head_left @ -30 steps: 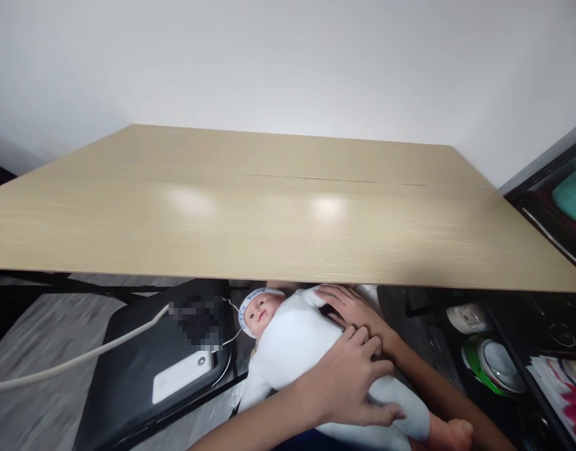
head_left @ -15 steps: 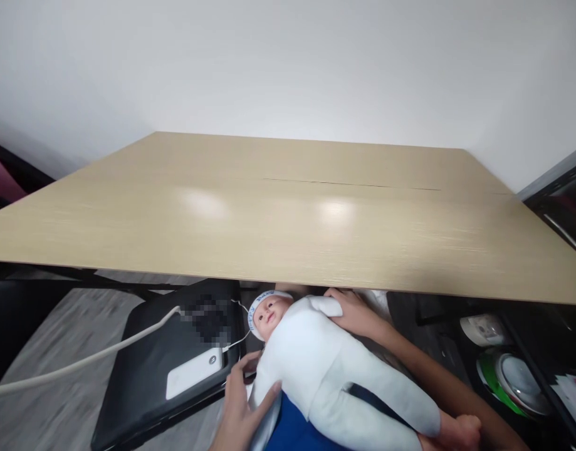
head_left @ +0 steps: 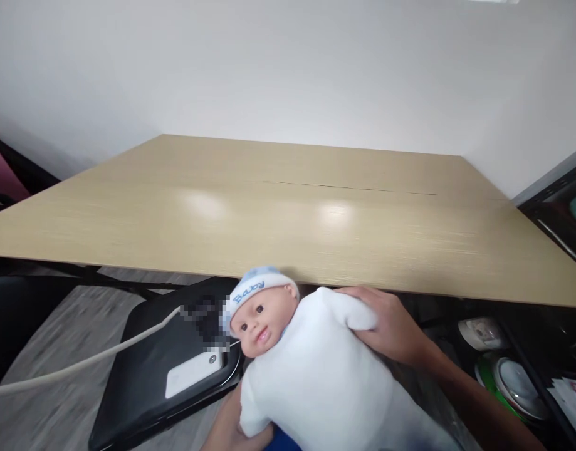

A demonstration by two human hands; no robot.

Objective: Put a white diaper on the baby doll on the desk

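A baby doll [head_left: 311, 369] in a white suit and a white-and-blue cap lies tilted in front of me, just below the front edge of a wooden table [head_left: 288, 207]. Its head reaches up to the table edge. My right hand [head_left: 391, 326] grips the doll's upper arm and shoulder, fingers wrapped round it. My left hand [head_left: 231, 426] holds the doll from below at its other side and is mostly hidden behind the doll's body.
A black chair seat [head_left: 146, 376] at lower left carries a white power bank [head_left: 193, 373] and a white cable [head_left: 81, 357]. On the right, a dark shelf [head_left: 527, 376] holds a green-and-white bowl [head_left: 508, 382] and other items. A white wall stands behind the table.
The doll has been lifted up and toward me, its head now at the table edge. My left hand has slid under the doll; my right hand kept hold at its shoulder.
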